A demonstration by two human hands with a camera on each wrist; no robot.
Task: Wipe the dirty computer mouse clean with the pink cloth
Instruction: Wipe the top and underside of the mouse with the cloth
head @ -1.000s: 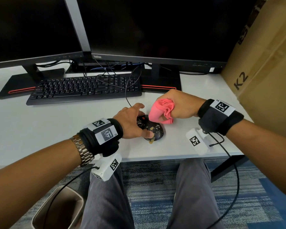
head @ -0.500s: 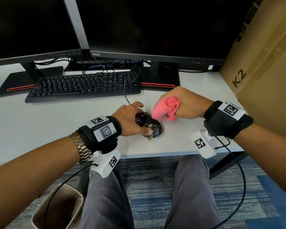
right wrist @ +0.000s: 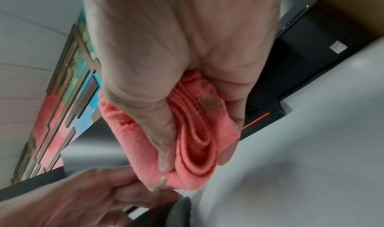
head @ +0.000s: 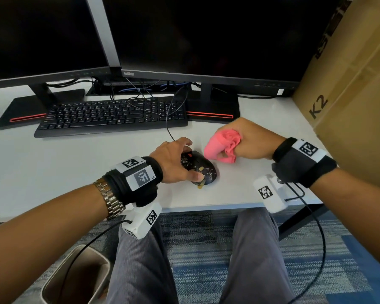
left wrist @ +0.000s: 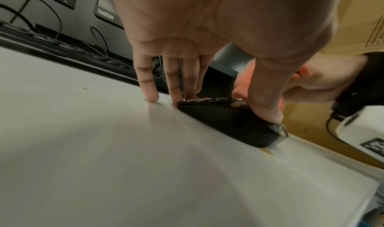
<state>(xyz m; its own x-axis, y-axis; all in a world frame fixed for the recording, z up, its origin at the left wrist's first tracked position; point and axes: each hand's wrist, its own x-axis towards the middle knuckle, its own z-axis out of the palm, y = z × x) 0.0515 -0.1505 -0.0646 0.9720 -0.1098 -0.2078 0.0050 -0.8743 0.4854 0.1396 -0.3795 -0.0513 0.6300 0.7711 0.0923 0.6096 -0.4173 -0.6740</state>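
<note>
A black wired mouse (head: 201, 168) (left wrist: 228, 123), speckled with white and tan dirt, lies on the white desk (head: 75, 167) near its front edge. My left hand (head: 176, 162) (left wrist: 207, 90) grips it, thumb on the near side and fingers at its far end. My right hand (head: 248, 139) (right wrist: 176, 99) clutches a bunched pink cloth (head: 223, 147) (right wrist: 197, 140) just right of the mouse's front. The cloth's tip sits at the mouse's edge; whether they touch is unclear. A brown stain marks the cloth in the right wrist view.
A black keyboard (head: 112, 115) and two dark monitors (head: 202, 36) stand behind the mouse, whose cable (head: 168, 126) runs back over the keyboard. A large cardboard box (head: 355, 88) walls the right side. A tan crumb (head: 199, 186) lies by the mouse. A bin (head: 75, 279) sits below left.
The right hand with the cloth has lifted slightly off the mouse's top and drawn to the right. The left hand keeps its grip on the mouse.
</note>
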